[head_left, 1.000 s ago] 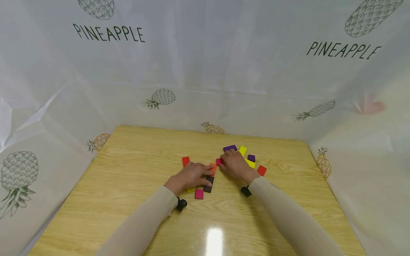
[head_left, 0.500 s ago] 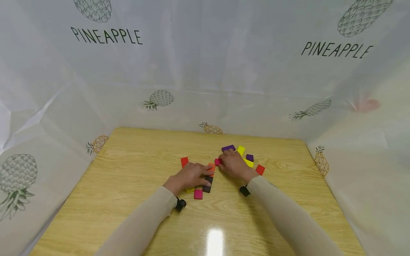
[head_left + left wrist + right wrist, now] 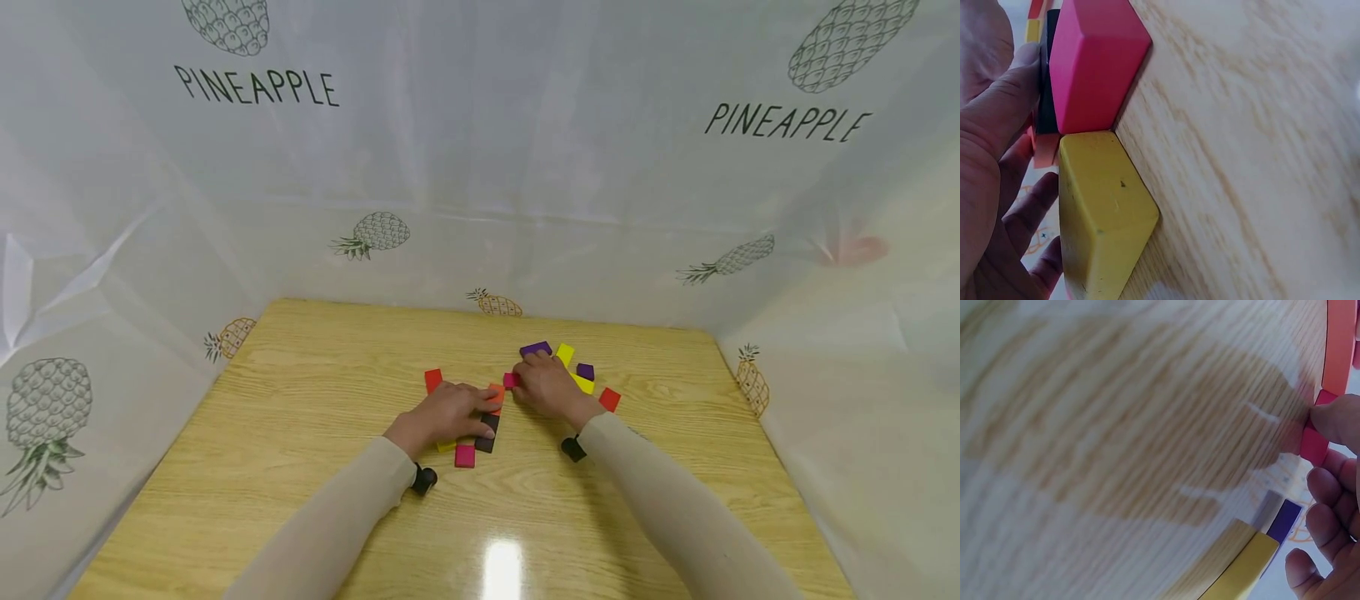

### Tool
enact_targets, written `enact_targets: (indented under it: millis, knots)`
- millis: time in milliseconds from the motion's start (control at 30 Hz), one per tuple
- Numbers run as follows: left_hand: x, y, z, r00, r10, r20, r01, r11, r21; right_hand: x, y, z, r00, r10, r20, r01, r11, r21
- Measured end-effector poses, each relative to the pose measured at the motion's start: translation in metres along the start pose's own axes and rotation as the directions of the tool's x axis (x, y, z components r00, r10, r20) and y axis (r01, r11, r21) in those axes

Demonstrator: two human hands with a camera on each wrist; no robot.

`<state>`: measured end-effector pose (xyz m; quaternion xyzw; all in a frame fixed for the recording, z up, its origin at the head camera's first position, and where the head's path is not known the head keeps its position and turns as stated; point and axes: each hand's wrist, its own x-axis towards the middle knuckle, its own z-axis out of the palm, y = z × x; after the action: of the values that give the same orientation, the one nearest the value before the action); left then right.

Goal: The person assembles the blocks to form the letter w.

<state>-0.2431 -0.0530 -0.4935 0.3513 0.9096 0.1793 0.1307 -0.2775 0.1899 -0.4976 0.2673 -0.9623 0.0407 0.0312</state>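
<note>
My left hand (image 3: 446,411) lies low over a group of blocks, its index finger reaching onto an orange block (image 3: 497,391) and its thumb touching a black block (image 3: 485,443). In the left wrist view a pink block (image 3: 1100,69) and a yellow block (image 3: 1107,206) stand beside the thumb and palm, and the other fingers are loosely bent. A small pink block (image 3: 511,380) is pinched by my right hand (image 3: 547,385), just beyond the orange block. From the right wrist, the thumb (image 3: 1338,422) presses the pink block's side, close to the orange block's end.
Past the right hand lie a long purple block (image 3: 536,349), a yellow block (image 3: 565,354), a small purple block (image 3: 585,372) and a red block (image 3: 610,400). Another red block (image 3: 433,379) sits beyond the left hand. A pineapple-print sheet (image 3: 480,167) surrounds the wooden table (image 3: 337,358).
</note>
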Motion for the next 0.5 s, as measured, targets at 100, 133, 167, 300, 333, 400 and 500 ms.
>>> enact_targets:
  millis: [100,133,167,300,333,400,500]
  knots:
    - [0.0005,-0.001,0.0012,1.0,-0.003,0.003,0.003,1.0,0.0,-0.0001,0.0001,0.0005,1.0,-0.002,-0.002,0.002,1.0,-0.003]
    - [0.0006,-0.0011,0.0013,1.0,-0.004,0.004,0.004,1.0,0.0,-0.0002,0.0001,0.0007,1.0,-0.002,-0.002,0.002,1.0,-0.006]
    - [0.0006,-0.0013,0.0015,1.0,-0.003,0.004,0.003,1.0,0.0,-0.0004,0.0002,0.0009,1.0,-0.003,-0.003,0.003,1.0,-0.009]
    - [0.0007,-0.0014,0.0018,1.0,-0.003,0.006,0.003,1.0,0.002,-0.0004,0.0003,0.0015,1.0,-0.002,-0.004,0.002,1.0,-0.019]
    - [0.0008,-0.0014,0.0019,1.0,-0.003,0.007,0.003,1.0,0.002,-0.0003,0.0002,0.0015,1.0,-0.001,-0.002,0.001,1.0,-0.022]
    - [0.0009,-0.0011,0.0019,1.0,-0.004,0.009,0.004,1.0,0.001,-0.0001,0.0,0.0014,1.0,0.006,0.005,-0.006,1.0,-0.024]
    - [0.0008,-0.0006,0.0019,1.0,-0.007,0.012,0.007,1.0,0.002,-0.0002,-0.0006,0.0005,1.0,0.015,0.022,-0.015,1.0,-0.016]
